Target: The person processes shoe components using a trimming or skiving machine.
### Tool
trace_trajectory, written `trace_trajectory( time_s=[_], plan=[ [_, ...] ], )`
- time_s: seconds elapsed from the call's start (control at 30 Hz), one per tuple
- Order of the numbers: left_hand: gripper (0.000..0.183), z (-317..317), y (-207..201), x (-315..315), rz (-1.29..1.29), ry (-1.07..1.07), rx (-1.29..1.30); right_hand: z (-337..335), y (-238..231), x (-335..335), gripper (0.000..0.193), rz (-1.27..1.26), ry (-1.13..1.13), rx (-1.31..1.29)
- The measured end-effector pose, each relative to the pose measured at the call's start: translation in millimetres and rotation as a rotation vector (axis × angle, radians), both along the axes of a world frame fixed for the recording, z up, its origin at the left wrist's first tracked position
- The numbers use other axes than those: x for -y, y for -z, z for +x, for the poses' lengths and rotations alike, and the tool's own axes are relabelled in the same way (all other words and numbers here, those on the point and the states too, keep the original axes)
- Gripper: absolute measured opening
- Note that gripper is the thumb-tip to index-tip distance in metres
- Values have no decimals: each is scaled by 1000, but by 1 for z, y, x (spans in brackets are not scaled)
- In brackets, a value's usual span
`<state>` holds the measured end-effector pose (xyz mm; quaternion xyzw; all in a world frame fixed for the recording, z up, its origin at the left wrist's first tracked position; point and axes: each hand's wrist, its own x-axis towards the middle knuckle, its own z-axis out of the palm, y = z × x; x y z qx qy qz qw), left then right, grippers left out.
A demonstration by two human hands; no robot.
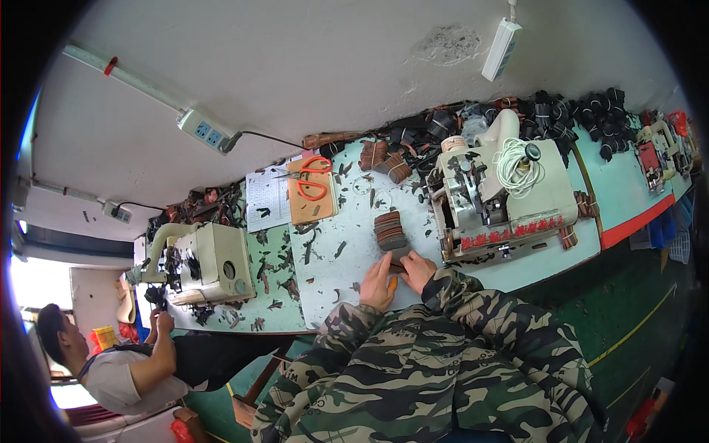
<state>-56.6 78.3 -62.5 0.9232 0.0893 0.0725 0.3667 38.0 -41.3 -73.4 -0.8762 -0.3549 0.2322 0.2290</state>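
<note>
At the front edge of the pale worktable, my left hand and my right hand are close together. Both have their fingers closed on a small dark brown strip, which looks like leather and is mostly hidden by the fingers. A bit of something orange shows by my left fingers; its kind is unclear. Just beyond the hands stands a stack of flat brown and grey pieces, its near end almost at my fingertips.
Right of my hands is a cream machine with coiled white cord. Orange-handled scissors lie on a tan notebook. Tied bundles line the wall; scraps litter the table. At left, a person works beside another machine.
</note>
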Motion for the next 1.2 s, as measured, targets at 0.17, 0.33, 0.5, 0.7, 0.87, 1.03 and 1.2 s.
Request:
trace_trajectory(
  time_s=[0.17,0.33,0.5,0.7,0.87,1.03,1.2],
  plan=[
    [37,8,8,7,-921,-420,-67,3,-9,2,27,333,134,-38],
    [30,48,11,25,-1111,-474,-7,5,-47,4,27,510,206,-32],
    [20,63,-26,19,-1022,-271,-192,7,-85,39,29,479,258,-206],
    [19,99,-17,9,-910,-265,-377,31,-35,167,32,296,760,-341],
    [21,151,-1,-3,-921,-357,-314,53,-32,172,40,234,866,-81],
    [29,181,13,4,-982,-345,-278,71,17,187,36,3,806,-138],
    [31,184,24,-1,-977,-365,-341,64,-8,174,30,-152,805,0]
  ],
)
